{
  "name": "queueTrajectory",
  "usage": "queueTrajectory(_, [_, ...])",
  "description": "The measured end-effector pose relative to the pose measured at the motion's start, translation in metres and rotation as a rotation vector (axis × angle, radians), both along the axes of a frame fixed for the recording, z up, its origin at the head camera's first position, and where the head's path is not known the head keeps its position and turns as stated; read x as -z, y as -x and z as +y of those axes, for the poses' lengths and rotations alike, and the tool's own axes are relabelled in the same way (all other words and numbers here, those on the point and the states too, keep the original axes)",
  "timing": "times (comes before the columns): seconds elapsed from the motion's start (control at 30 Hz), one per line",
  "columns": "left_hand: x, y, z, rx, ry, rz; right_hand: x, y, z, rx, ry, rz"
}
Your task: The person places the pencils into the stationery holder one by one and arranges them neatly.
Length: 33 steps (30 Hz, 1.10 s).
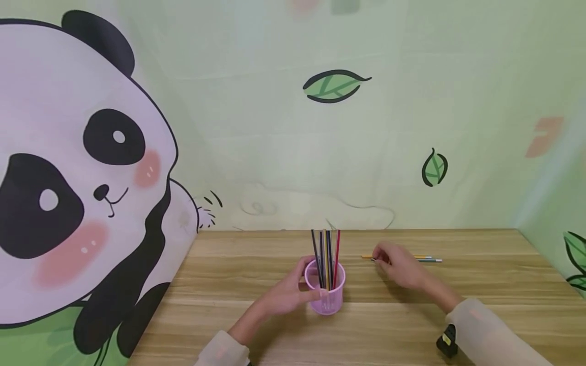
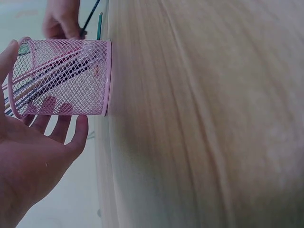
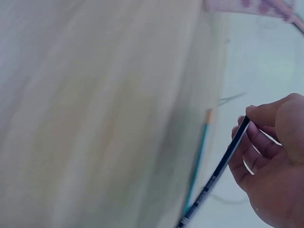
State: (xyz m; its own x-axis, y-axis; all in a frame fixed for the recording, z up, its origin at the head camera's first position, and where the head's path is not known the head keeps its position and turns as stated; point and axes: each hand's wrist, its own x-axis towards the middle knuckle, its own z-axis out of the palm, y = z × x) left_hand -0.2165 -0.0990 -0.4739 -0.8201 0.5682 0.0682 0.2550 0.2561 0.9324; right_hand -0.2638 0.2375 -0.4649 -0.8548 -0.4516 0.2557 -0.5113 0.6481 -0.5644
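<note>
My left hand [image 1: 286,294] holds a pink mesh pencil cup [image 1: 336,301] upright on the table, thumb on the near side and fingers round the far side. Several pencils [image 1: 328,259], mostly dark with a red one and a yellowish one, lean inside it. To the right of the cup, my right hand [image 1: 403,267] pinches the end of a dark pencil [image 3: 216,173] between thumb and fingers. Beneath that hand a teal pencil [image 3: 197,164] and a yellow pencil [image 1: 367,256] lie side by side on the wood, partly hidden by the hand in the head view.
The wood-grain table [image 1: 366,330] runs back to a pale green printed backdrop [image 1: 256,127] with a large panda on the left and leaves. A small black device [image 1: 447,340] sits at the right sleeve's cuff.
</note>
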Motion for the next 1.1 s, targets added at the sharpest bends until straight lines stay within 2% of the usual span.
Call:
queueTrajectory(0.4, [0.001,0.0,-0.001,-0.008,-0.002,-0.003,-0.063,-0.017,-0.024,-0.073,0.102,0.072])
queueTrajectory(0.67, [0.001,0.002,0.0,0.008,-0.023,-0.006,-0.094,-0.027,-0.036,-0.123,0.158,0.156])
queueTrajectory(0.9, [0.004,0.004,-0.001,0.012,-0.021,-0.003,-0.123,-0.036,-0.041,-0.113,0.248,0.248])
queueTrajectory(1.1, [0.005,0.004,0.0,0.017,-0.021,-0.002,-0.145,-0.044,-0.047,-0.106,0.38,0.239])
